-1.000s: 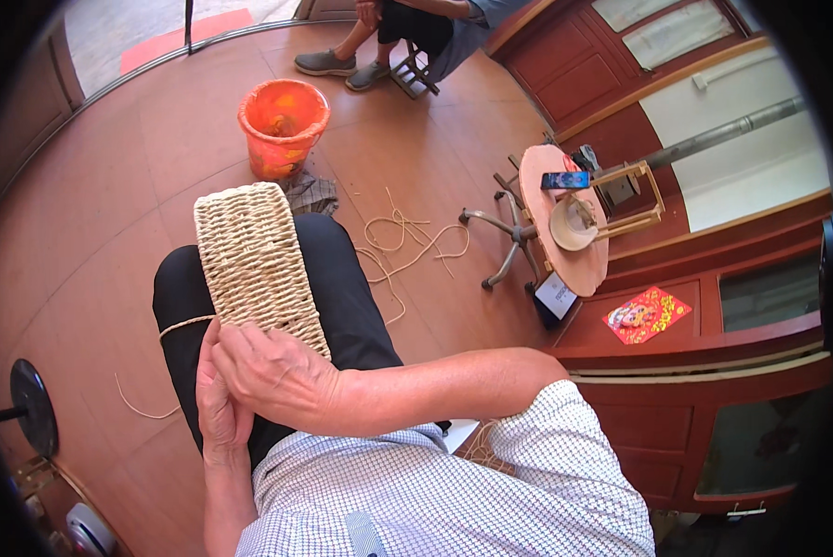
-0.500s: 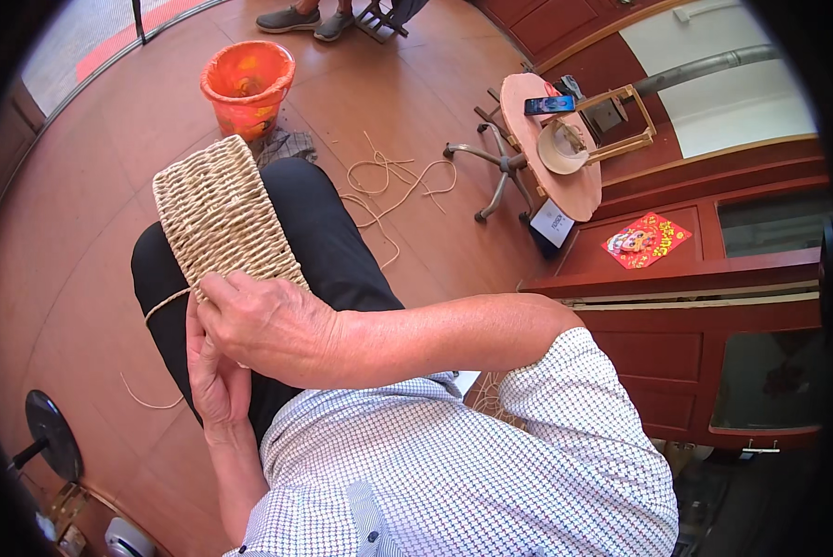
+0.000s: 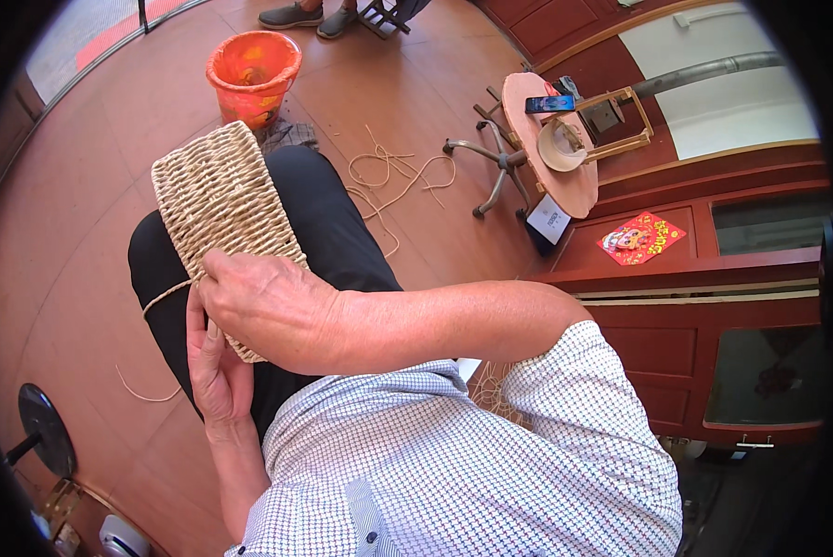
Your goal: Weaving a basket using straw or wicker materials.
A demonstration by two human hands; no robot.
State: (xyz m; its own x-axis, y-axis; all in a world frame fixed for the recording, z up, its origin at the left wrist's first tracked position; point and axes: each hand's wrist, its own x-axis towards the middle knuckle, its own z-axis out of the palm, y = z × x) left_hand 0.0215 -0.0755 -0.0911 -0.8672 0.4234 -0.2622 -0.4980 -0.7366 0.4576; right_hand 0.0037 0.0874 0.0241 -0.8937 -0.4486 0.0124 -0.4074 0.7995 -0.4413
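Note:
A pale woven cord panel (image 3: 220, 200) lies lengthwise over my dark-trousered thighs, with a loose strand (image 3: 168, 295) running out from its left edge across my left leg. My right hand (image 3: 263, 302) is closed on the panel's near part, its back upward, hiding what the fingertips pinch. My left hand (image 3: 214, 367) is beside it, just below, thumb raised, fingers curled at the panel's near left edge, gripping it.
An orange bucket (image 3: 254, 74) stands on a dark cloth, near loose cords (image 3: 389, 181). Beyond is a seated person's feet (image 3: 305, 17). At right, a round wooden stand (image 3: 523, 130) holds a phone, frame and tape roll, beside red doors. A black round base (image 3: 45, 432) sits lower left.
My hands and the panel have risen slightly in the picture, and more of the panel's near end shows below my right hand. The whole view has shifted as my head moved.

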